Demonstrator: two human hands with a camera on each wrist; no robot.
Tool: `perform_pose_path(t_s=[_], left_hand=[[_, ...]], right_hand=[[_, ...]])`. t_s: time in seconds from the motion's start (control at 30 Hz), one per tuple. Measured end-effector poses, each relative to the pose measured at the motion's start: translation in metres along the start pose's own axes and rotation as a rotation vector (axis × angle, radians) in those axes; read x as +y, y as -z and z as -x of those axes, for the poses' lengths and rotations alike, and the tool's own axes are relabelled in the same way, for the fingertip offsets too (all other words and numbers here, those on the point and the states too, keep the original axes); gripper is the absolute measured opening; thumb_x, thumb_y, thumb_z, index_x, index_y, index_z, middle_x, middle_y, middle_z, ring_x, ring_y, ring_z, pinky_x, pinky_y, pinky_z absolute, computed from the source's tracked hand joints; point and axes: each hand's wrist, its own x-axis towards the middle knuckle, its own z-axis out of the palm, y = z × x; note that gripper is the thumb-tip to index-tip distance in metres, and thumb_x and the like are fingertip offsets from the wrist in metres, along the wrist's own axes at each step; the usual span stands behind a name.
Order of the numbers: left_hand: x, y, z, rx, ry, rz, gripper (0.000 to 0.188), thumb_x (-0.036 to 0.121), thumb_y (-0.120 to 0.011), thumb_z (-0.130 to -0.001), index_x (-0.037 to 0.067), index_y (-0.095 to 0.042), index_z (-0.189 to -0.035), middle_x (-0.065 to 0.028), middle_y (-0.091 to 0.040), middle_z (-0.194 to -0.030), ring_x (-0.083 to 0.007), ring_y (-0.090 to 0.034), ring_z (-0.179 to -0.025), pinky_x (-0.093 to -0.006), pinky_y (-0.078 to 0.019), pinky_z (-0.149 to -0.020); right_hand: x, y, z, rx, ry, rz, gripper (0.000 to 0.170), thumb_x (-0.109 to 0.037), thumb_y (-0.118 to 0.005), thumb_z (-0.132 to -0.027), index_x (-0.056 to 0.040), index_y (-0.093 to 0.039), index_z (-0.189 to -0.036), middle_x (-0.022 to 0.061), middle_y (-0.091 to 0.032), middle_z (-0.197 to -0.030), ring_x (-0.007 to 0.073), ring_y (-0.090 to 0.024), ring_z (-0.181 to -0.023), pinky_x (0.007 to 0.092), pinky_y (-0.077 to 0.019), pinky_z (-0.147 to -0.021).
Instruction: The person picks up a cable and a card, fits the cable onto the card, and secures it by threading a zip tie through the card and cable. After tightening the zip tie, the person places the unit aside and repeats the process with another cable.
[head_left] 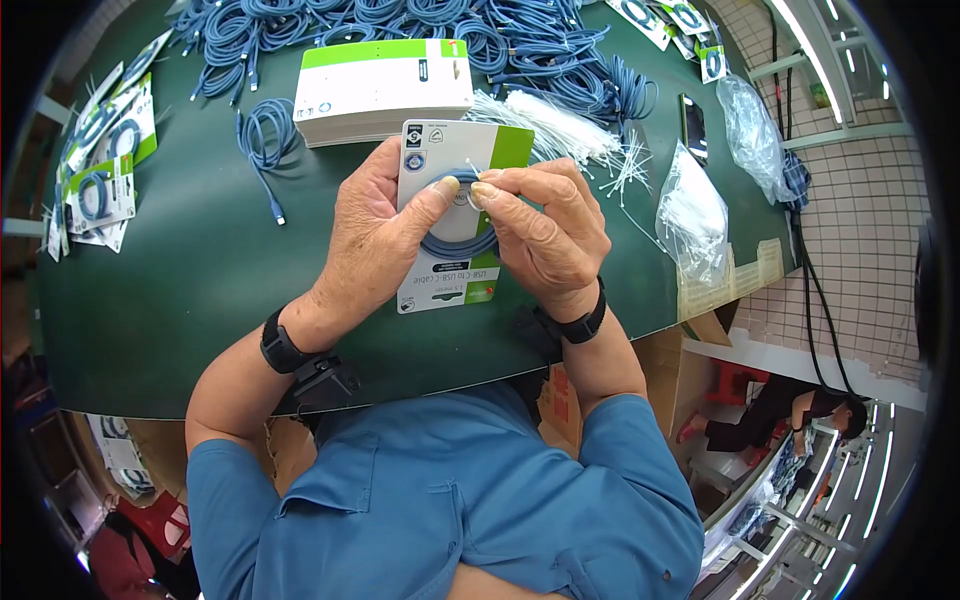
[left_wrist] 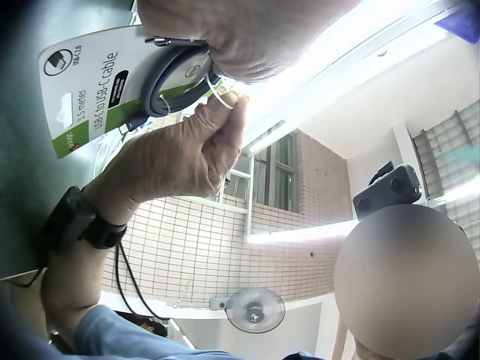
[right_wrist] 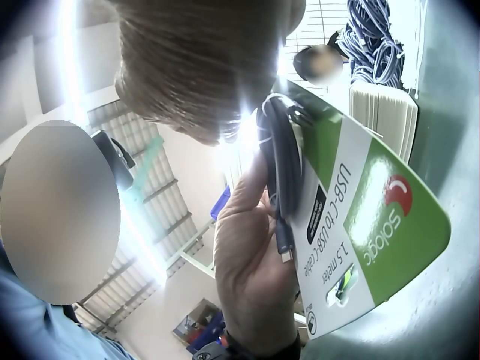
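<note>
we see the left hand [head_left: 375, 225] gripping a printed usb-c cable card [head_left: 425, 290], its thumb pressing the front by the coil and its other fingers behind. the blue coiled cable [head_left: 478, 243] lies against the face of the card, above the desk [head_left: 150, 300], between its middle and near edge. we see the right hand [head_left: 550, 225] pinching a thin white cable tie [head_left: 470, 165] between thumb and forefinger at the coil, its fingertips close beside the left thumb. just beyond the card we find a stack of cards [head_left: 380, 80], with a loose cable coil [head_left: 265, 140] to its left and a pile of white ties [head_left: 560, 120] to its right. bundled blue cables [head_left: 430, 15] cover the far edge; carded cables [head_left: 95, 195] lie towards the left edge, and a clear bag of ties [head_left: 692, 215] sits near the right edge.
</note>
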Motion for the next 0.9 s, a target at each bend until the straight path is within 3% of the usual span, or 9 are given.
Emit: perform_pose_path(t_s=[0.9], left_hand=[[-0.0025,-0.0008,0.0026,-0.008,-0.013,-0.058,0.033,0.003,-0.065,-0.1,-0.003,-0.06,-0.133,-0.0093,-0.072,-0.119,-0.0126,-0.068,-0.107,-0.0299,-0.0562,-0.094]], right_hand=[[0.0068,-0.004,-0.0029,0.008,-0.07,-0.062,0.027,0.005,-0.083,-0.081,-0.0071,-0.077,-0.104,0.0098,-0.076,-0.093,0.0226,-0.07,-0.078,0.0314,-0.0544,-0.064]])
